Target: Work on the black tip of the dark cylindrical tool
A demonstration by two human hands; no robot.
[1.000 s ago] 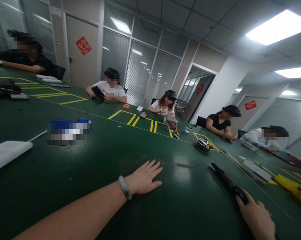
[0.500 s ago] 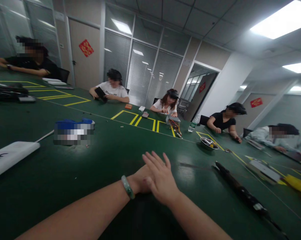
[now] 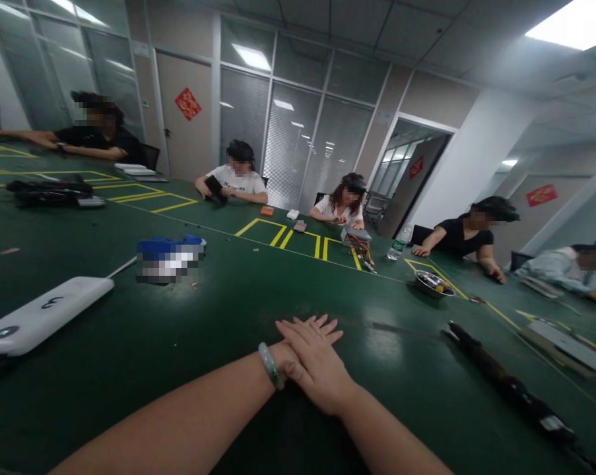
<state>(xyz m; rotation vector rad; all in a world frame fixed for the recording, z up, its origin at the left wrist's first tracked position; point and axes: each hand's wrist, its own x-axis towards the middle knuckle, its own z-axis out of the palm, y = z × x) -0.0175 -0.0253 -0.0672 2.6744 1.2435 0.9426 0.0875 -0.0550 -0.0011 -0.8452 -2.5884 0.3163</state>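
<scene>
My right hand [image 3: 320,366] lies across the back of my left hand [image 3: 285,354], over the green table [image 3: 228,409]. The fingers of both are stretched out, and those of the left show partly beyond the right. A pale green bangle [image 3: 270,365] circles my left wrist. Neither hand holds an object. Most of the left hand's back is covered by the right. On the right lies a long black rod-like object [image 3: 505,382]. To the left is a white device [image 3: 50,315] marked 3, its cable running toward a blue and white item [image 3: 166,254], partly pixelated.
Across the table sit several people. A metal bowl [image 3: 433,285], a water bottle [image 3: 399,243] and a grey box with coloured wires [image 3: 356,236] stand toward the back right. Black gear [image 3: 50,192] lies at the far left. Yellow tape marks the tabletop.
My right hand has turned and settled flatter across my left, whose fingertips now show beyond it. The view has swung left, so the table items appear farther right.
</scene>
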